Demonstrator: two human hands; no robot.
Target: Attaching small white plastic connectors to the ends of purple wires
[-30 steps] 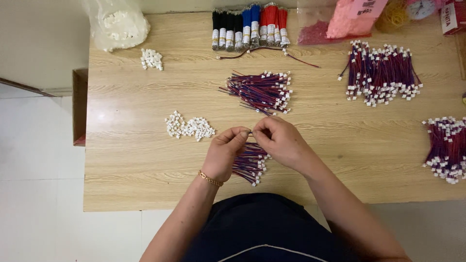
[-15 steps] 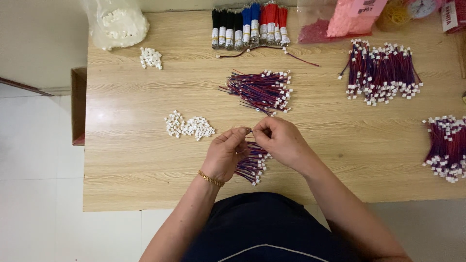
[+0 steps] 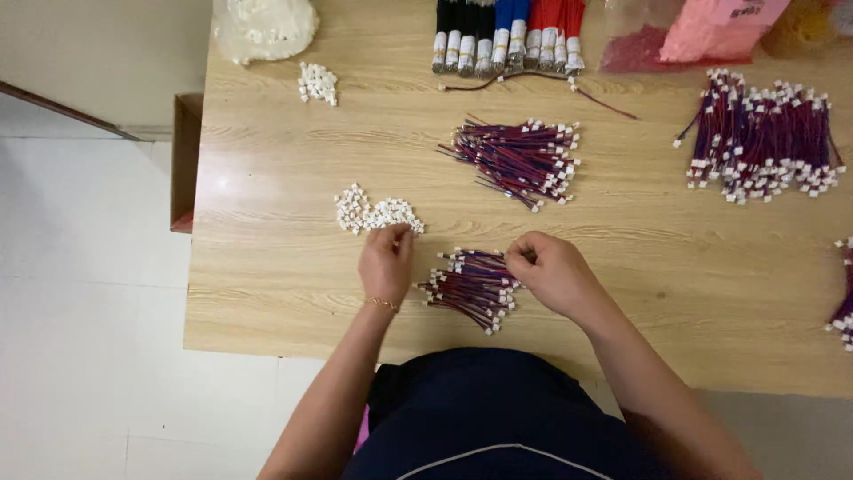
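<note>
My left hand reaches forward, its fingertips on the near edge of a small heap of white plastic connectors. The fingers lie close together, and whether they pinch a connector is hidden. My right hand is curled, with thumb and fingers pinched on a red and blue wire at the upper right end of a loose bundle of short wires. That bundle lies between my hands on the wooden table.
A second wire bundle lies further back, a larger one at the back right, and another at the right edge. Marker pens, a white bag, a pink bag and a few connectors line the far side.
My hands, joined over the near bundle before, have parted. The left has moved left to the connector heap and the right has dropped to the bundle's right end.
</note>
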